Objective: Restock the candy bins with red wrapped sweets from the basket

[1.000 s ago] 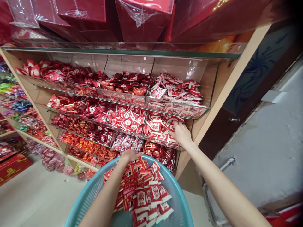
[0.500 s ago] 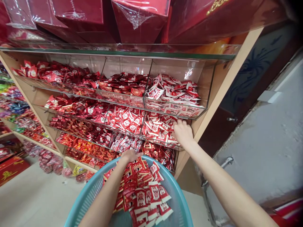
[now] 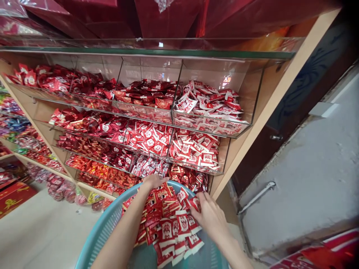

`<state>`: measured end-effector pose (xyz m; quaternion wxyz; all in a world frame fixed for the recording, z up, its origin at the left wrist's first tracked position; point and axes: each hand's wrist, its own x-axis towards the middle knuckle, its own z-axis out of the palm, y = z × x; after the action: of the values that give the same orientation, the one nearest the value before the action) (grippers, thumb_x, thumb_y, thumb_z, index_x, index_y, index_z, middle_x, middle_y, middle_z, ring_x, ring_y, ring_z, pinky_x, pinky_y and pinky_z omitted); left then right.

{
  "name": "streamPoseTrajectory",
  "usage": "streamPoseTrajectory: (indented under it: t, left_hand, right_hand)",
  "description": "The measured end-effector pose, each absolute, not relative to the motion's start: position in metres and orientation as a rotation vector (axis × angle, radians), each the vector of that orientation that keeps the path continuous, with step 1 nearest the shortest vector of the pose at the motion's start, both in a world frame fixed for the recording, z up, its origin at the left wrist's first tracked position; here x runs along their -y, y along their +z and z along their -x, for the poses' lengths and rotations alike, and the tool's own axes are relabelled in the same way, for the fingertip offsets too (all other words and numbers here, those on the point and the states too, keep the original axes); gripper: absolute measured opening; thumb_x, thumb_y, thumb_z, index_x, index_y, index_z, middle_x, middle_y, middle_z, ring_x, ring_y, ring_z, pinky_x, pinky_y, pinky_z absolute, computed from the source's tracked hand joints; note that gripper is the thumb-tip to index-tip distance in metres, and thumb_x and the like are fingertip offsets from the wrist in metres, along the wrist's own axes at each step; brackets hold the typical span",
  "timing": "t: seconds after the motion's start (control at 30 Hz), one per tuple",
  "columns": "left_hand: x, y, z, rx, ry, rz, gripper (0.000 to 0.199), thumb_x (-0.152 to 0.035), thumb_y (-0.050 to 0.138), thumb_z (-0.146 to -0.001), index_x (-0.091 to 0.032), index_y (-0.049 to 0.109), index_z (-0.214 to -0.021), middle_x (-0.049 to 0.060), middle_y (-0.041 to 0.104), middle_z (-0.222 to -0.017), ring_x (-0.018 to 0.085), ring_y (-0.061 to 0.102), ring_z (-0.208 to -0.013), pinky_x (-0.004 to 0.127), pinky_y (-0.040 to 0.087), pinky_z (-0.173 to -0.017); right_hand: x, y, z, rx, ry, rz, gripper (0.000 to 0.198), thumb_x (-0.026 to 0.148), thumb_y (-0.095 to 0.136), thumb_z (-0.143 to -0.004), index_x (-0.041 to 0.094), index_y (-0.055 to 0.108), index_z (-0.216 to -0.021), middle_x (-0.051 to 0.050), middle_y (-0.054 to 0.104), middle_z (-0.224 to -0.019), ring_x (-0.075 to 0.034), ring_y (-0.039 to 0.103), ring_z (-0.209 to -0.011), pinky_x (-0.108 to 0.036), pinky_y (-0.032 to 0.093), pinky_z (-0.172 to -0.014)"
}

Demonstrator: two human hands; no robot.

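My left hand [image 3: 152, 182] is closed over the far rim of a turquoise plastic basket [image 3: 95, 232]. Small red-and-white candy packets [image 3: 182, 222] lie heaped inside it, with red-and-tan ones on the left of the heap. Over the basket's right side, my right hand [image 3: 211, 217] pinches a red-and-white candy packet [image 3: 194, 203] between thumb and fingers. Whether more packets are in that hand is hidden. Just beyond the basket, a glass-fronted bin of similar red-and-white packets [image 3: 193, 147] stands on the shelf.
A wooden rack [image 3: 280, 108] holds tiers of bins with red packets [image 3: 148, 140] behind glass fronts. Large dark red boxes [image 3: 168, 18] sit on the glass shelf [image 3: 148, 53] above. A grey wall [image 3: 305, 168] and a pipe [image 3: 256, 198] are at the right.
My right hand has come down from the red-and-white bin to the basket, bringing a candy packet. My left hand stays on the rim. The view has shifted slightly.
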<state>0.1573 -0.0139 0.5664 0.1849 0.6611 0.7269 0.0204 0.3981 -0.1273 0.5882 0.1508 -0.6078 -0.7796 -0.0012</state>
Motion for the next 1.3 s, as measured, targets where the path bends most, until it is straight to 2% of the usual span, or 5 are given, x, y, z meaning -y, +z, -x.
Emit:
streamPoseTrajectory:
  t: [0.47, 0.67, 0.93, 1.1, 1.3]
  left_hand:
    - [0.01, 0.564, -0.155, -2.027, 0.061, -1.893, 0.076, -0.075, 0.024, -0.076, -0.017, 0.066, -0.102, 0.016, 0.06, -0.112, 0.033, 0.054, -0.106, 0.044, 0.042, -0.089]
    - [0.01, 0.563, -0.151, -2.004, 0.093, -1.876, 0.074, -0.075, 0.025, -0.075, -0.018, 0.066, -0.1, 0.016, 0.06, -0.111, 0.033, 0.054, -0.106, 0.043, 0.041, -0.09]
    - [0.012, 0.559, -0.144, -2.016, 0.128, -1.861, 0.079, -0.076, 0.025, -0.073, -0.016, 0.067, -0.101, 0.016, 0.06, -0.111, 0.033, 0.054, -0.107, 0.043, 0.041, -0.09]
    - [0.015, 0.56, -0.141, -2.014, 0.138, -1.871, 0.074, -0.075, 0.025, -0.074, -0.02, 0.068, -0.097, 0.015, 0.062, -0.107, 0.033, 0.055, -0.104, 0.044, 0.041, -0.09]
    - [0.016, 0.558, -0.138, -2.048, 0.141, -1.828, 0.072, -0.074, 0.027, -0.074, -0.018, 0.068, -0.094, 0.016, 0.062, -0.106, 0.033, 0.056, -0.104, 0.043, 0.042, -0.088]
  right_hand:
    - [0.132, 0.539, -0.385, 2.291, -0.049, 1.898, 0.018, 0.033, 0.046, -0.086, 0.02, 0.053, -0.097, -0.011, 0.059, -0.099, -0.025, 0.062, -0.09, -0.035, 0.048, -0.072]
    - [0.117, 0.591, -0.389, 2.097, -0.06, 1.633, 0.031, 0.044, 0.034, -0.091, 0.023, 0.052, -0.104, -0.009, 0.058, -0.104, -0.022, 0.062, -0.086, -0.03, 0.047, -0.065]
    - [0.055, 0.685, -0.386, 2.022, -0.388, 1.402, 0.041, 0.024, 0.042, -0.086, 0.019, 0.04, -0.127, -0.011, 0.045, -0.125, -0.024, 0.052, -0.107, -0.034, 0.046, -0.082]
    - [0.019, 0.688, -0.381, 2.051, -0.385, 1.473, 0.039, 0.026, 0.039, -0.09, 0.021, 0.047, -0.127, -0.011, 0.051, -0.124, -0.022, 0.059, -0.097, -0.032, 0.047, -0.076]
    - [-0.003, 0.675, -0.394, 1.853, -0.276, 1.226, 0.042, 0.032, 0.03, -0.093, 0.014, 0.057, -0.119, -0.014, 0.061, -0.114, -0.023, 0.06, -0.097, -0.035, 0.046, -0.085]
